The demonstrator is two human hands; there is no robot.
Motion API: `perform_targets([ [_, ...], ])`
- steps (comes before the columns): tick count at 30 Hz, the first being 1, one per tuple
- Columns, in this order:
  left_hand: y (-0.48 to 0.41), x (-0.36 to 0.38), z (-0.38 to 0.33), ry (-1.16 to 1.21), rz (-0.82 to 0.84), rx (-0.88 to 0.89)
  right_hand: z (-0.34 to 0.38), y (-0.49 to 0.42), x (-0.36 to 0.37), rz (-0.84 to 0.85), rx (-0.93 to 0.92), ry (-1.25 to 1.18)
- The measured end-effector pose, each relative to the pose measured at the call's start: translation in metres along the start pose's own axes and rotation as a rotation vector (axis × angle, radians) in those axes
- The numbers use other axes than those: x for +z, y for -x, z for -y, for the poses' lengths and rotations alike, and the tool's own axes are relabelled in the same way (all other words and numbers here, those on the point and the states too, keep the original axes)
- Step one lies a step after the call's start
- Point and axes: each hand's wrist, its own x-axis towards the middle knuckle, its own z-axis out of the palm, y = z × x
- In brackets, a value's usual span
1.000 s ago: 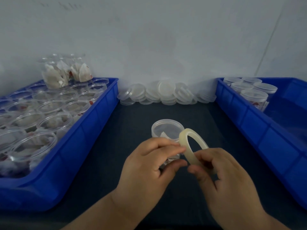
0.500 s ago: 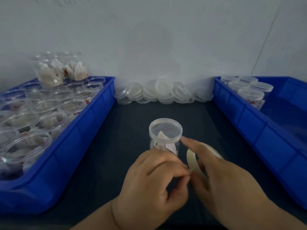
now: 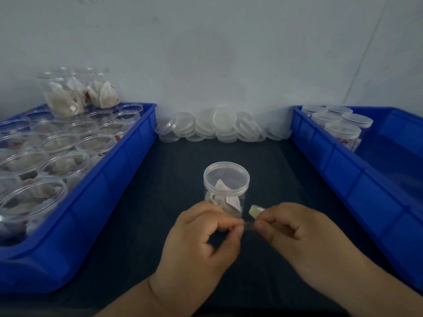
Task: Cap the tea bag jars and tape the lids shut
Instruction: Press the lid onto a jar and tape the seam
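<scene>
Progress: middle jar (image 3: pixel 226 186) capped, untaped; left hand (image 3: pixel 201 243) pinches the tape end (image 3: pixel 248 225), right hand (image 3: pixel 297 232) grips the tape roll (image 3: pixel 256 211). Many open jars (image 3: pixel 61 164) left, few capped jars (image 3: pixel 342 131) right.

Small packing workstation: blue bins (image 3: pixel 128 170) of jars (image 3: pixel 57 143), loose lids (image 3: pixel 223 117).

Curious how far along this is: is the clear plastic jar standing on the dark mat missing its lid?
No, a clear round plastic lid sits on top of the clear plastic jar.

Pale grey wall (image 3: pixel 206 53), faint slanted seam (image 3: pixel 365 53) at right, dark tabletop (image 3: pixel 229 152) below
</scene>
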Motion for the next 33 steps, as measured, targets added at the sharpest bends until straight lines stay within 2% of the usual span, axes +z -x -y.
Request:
perform_targets([
  [2, -0.003, 0.000, 0.009, 0.011, 0.004, -0.132, -0.006, -0.003, 0.000, -0.086, -0.010, 0.122],
  [5, -0.013, 0.005, 0.029, 0.062, 0.026, -0.433, -0.009, -0.010, 0.000, -0.193, -0.021, 0.257],
  [7, -0.025, 0.012, 0.040, 0.059, 0.134, -0.505, -0.008, -0.014, 0.000, -0.229, -0.042, 0.267],
  [10, -0.042, 0.021, 0.046, 0.224, 0.222, -0.536, 0.000, -0.018, -0.003, -0.261, -0.067, 0.263],
  [16, -0.038, 0.013, 0.036, 0.485, 0.010, -0.442, 0.020, -0.014, -0.021, -0.368, -0.150, 0.210],
  [21, -0.036, -0.005, 0.007, 0.505, 0.011, -0.325, 0.034, -0.007, -0.031, -0.432, -0.250, 0.226],
  [28, -0.031, -0.018, -0.017, 0.488, 0.066, -0.333, 0.049, 0.001, -0.030, -0.429, -0.294, 0.204],
  [33, -0.030, -0.023, -0.029, 0.410, 0.046, -0.307, 0.054, 0.004, -0.028, -0.382, -0.268, 0.216],
])
